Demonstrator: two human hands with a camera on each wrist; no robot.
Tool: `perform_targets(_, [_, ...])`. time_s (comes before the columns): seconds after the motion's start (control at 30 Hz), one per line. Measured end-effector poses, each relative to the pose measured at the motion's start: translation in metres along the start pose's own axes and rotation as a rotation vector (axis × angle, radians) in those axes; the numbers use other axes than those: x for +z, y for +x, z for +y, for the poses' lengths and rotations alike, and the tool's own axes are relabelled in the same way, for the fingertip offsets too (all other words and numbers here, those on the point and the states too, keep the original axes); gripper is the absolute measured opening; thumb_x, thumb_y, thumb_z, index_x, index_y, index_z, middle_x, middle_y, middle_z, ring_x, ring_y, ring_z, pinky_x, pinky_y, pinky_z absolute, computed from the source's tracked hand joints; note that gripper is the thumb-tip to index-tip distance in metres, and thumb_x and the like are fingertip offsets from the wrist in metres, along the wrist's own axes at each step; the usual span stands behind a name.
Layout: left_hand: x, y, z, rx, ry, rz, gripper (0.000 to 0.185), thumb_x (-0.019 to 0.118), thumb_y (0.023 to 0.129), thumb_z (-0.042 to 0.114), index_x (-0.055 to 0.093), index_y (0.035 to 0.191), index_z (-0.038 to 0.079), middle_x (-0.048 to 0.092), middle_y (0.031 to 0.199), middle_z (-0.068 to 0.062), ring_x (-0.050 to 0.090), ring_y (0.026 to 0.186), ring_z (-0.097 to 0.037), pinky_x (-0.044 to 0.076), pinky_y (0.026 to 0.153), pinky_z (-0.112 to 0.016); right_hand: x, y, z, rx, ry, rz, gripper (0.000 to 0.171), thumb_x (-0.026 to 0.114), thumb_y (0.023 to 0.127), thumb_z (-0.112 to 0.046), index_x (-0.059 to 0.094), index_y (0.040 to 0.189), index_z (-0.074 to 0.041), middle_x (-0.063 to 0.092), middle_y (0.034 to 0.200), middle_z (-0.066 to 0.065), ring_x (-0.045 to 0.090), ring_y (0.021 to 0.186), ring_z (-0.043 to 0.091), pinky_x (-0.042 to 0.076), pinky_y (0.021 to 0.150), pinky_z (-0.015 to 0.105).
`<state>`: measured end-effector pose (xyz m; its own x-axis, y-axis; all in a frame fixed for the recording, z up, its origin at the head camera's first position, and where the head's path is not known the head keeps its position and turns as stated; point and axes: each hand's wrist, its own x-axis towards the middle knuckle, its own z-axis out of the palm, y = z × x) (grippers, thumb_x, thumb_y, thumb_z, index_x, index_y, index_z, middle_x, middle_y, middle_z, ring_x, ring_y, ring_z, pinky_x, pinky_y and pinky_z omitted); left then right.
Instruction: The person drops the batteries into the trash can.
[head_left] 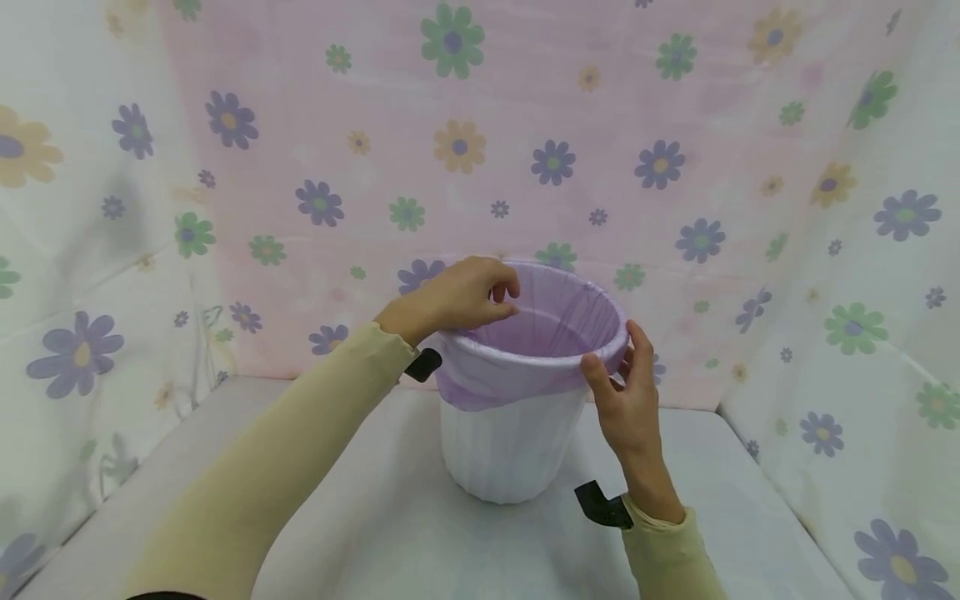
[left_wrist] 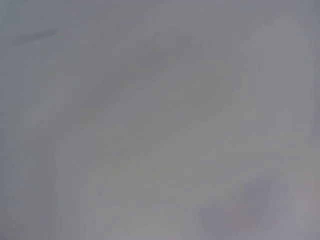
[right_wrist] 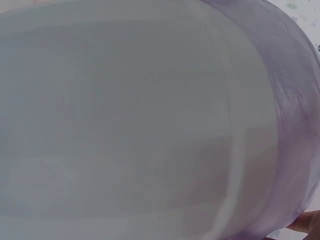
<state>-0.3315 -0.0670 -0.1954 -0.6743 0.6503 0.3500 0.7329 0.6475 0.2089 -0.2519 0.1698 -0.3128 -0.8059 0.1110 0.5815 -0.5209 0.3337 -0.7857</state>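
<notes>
A white trash bin (head_left: pixel 495 450) stands upright, lined with a translucent purple trash bag (head_left: pixel 495 379) whose edge is folded down over the rim. My left hand (head_left: pixel 468 296) is over the rim's left side, fingers loosely curled and a gap between thumb and index finger; nothing shows in it. At the right side of the rim, my right hand (head_left: pixel 628 392) holds the folded bag, thumb toward the front and fingers farther back. The right wrist view has the bin's white wall (right_wrist: pixel 125 115) close up, with the bag's purple band beside it. Blur fills the left wrist view.
The bin stands on a pale, cloth-covered table (head_left: pixel 360 542). Behind it hangs a pink flowered curtain (head_left: pixel 495 108), and white flowered sheets close off the left and right sides. A black wrist-camera mount (head_left: pixel 602 506) sticks out from the right sleeve.
</notes>
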Motion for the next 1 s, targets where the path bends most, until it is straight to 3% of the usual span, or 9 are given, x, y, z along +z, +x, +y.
perform_targets(0.2, [-0.003,-0.011,0.002,0.035,-0.017,0.047,0.015,0.065,0.090,0.022,0.066,0.098,0.009,0.060,0.086,0.000,0.054,0.079,-0.016,0.045,0.075,-0.029,-0.001,0.001,0.000,-0.037,-0.034,0.002,0.077,0.062,0.090,-0.038,0.020,0.152,-0.021,0.037,0.144,0.011,0.038,0.130,0.024,0.025,0.109,0.052])
perform_targets(0.4, [-0.003,-0.025,0.006,0.096,-0.013,0.100,0.014,0.064,0.091,0.024,0.065,0.093,0.011,0.058,0.083,0.001,0.053,0.076,-0.016,0.044,0.073,-0.029,-0.004,0.002,-0.004,-0.050,-0.084,0.017,0.077,0.063,0.089,-0.037,0.022,0.151,-0.017,0.030,0.150,0.005,0.030,0.137,0.024,0.022,0.109,0.056])
perform_targets(0.7, [0.000,-0.056,0.006,0.146,0.011,0.259,0.013,0.067,0.089,0.023,0.066,0.089,0.010,0.059,0.086,0.000,0.053,0.083,-0.016,0.044,0.077,-0.029,-0.010,-0.001,-0.006,-0.079,-0.123,0.028,0.074,0.065,0.087,-0.033,0.028,0.149,-0.018,0.028,0.148,0.004,0.027,0.136,0.024,0.024,0.109,0.055])
perform_targets(1.0, [0.011,-0.091,-0.002,0.195,0.001,0.416,0.009,0.069,0.088,0.021,0.066,0.085,0.012,0.057,0.087,0.001,0.052,0.084,-0.016,0.044,0.075,-0.031,-0.023,-0.005,-0.008,-0.113,-0.234,0.003,0.074,0.070,0.084,-0.034,0.033,0.147,-0.018,0.029,0.149,0.003,0.028,0.135,0.025,0.026,0.104,0.060])
